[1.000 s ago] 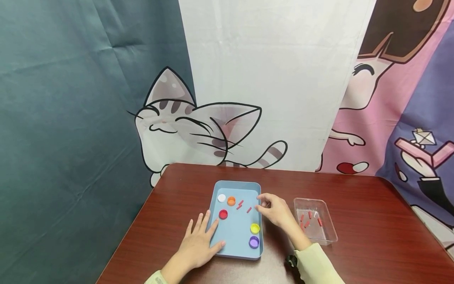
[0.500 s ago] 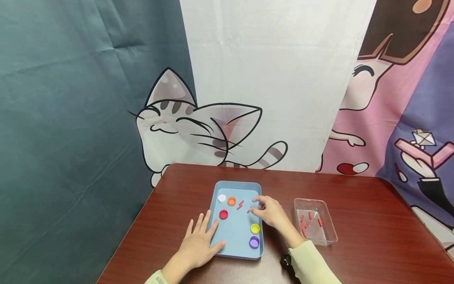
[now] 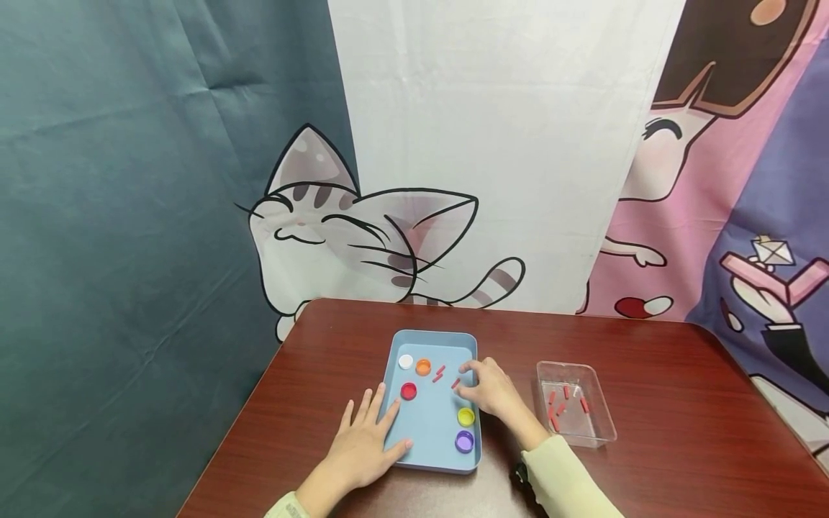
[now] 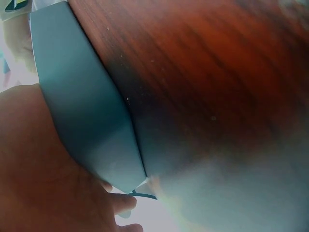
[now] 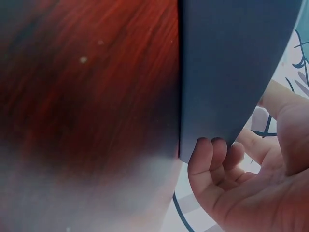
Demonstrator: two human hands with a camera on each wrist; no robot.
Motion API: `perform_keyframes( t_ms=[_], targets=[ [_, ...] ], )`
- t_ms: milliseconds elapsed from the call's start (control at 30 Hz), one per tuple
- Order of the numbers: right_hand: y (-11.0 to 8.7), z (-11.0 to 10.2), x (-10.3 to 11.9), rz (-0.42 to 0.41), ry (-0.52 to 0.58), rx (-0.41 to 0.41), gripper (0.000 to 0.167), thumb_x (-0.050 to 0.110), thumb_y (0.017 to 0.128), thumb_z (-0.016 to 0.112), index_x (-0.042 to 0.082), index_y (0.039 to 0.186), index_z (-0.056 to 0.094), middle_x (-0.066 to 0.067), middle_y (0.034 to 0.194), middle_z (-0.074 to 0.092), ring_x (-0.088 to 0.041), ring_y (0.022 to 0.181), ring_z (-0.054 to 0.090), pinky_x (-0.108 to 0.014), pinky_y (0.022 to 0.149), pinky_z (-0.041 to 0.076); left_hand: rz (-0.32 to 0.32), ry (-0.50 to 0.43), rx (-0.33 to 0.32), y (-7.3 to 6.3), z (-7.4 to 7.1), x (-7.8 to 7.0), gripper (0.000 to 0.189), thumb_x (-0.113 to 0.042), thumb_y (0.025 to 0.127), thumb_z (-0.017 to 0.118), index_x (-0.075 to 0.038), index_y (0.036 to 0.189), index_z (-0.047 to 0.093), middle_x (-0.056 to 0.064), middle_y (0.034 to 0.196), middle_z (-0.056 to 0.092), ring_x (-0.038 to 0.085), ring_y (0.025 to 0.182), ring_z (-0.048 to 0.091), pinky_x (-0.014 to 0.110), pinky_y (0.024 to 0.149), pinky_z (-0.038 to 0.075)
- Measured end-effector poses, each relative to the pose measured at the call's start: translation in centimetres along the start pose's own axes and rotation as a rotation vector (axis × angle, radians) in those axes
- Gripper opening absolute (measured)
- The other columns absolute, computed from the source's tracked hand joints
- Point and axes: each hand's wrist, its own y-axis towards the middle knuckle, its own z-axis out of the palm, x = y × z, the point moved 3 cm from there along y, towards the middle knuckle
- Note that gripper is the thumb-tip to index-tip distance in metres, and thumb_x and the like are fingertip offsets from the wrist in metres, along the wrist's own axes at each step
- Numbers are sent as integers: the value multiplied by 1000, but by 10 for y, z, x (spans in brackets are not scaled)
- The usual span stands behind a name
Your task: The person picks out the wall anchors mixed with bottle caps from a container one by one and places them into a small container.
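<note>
A blue tray point(image 3: 430, 446) holds small round caps: white point(image 3: 405, 362), orange point(image 3: 423, 367), red point(image 3: 408, 391), yellow point(image 3: 465, 416) and purple point(image 3: 463, 441). Short red sticks point(image 3: 438, 374) lie between the orange cap and my right hand point(image 3: 490, 388). That hand reaches over the tray's right rim, thumb and index finger apart, the thumb tip beside one red stick point(image 3: 455, 383). In the right wrist view its other fingers point(image 5: 203, 159) bend against the tray's outer wall point(image 5: 217, 72). My left hand point(image 3: 359, 446) lies with spread fingers across the tray's left edge.
To the right of the tray stands a clear plastic box point(image 3: 599, 424) with several red sticks point(image 3: 561, 409) in it. Everything rests on a dark red wooden table point(image 3: 680, 432). Behind it hangs a printed cloth point(image 3: 518, 144) with a cartoon cat.
My right hand has moved left and slightly down over the tray's right rim, bringing its thumb beside a red stick. My left hand has stayed in place.
</note>
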Motion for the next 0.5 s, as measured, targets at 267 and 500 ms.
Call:
perform_keyframes(
  t_ms=[267, 500],
  targets=[
    [3, 6, -2, 55, -39, 21, 33, 32, 81, 83, 17, 108, 72, -10, 96, 52, -25, 74, 53, -38, 68, 46, -14, 6, 23, 1, -2, 0, 76, -65, 98, 47, -15, 155, 43, 17, 168, 18, 43, 153, 17, 67, 118, 13],
    [7, 10, -2, 98, -50, 0, 28, 33, 79, 86, 17, 97, 72, -13, 99, 52, -28, 74, 54, -40, 67, 47, -9, 2, 17, 1, 0, 0, 76, -65, 97, 48, -15, 155, 44, 18, 167, 19, 44, 152, 18, 68, 118, 13]
  ],
)
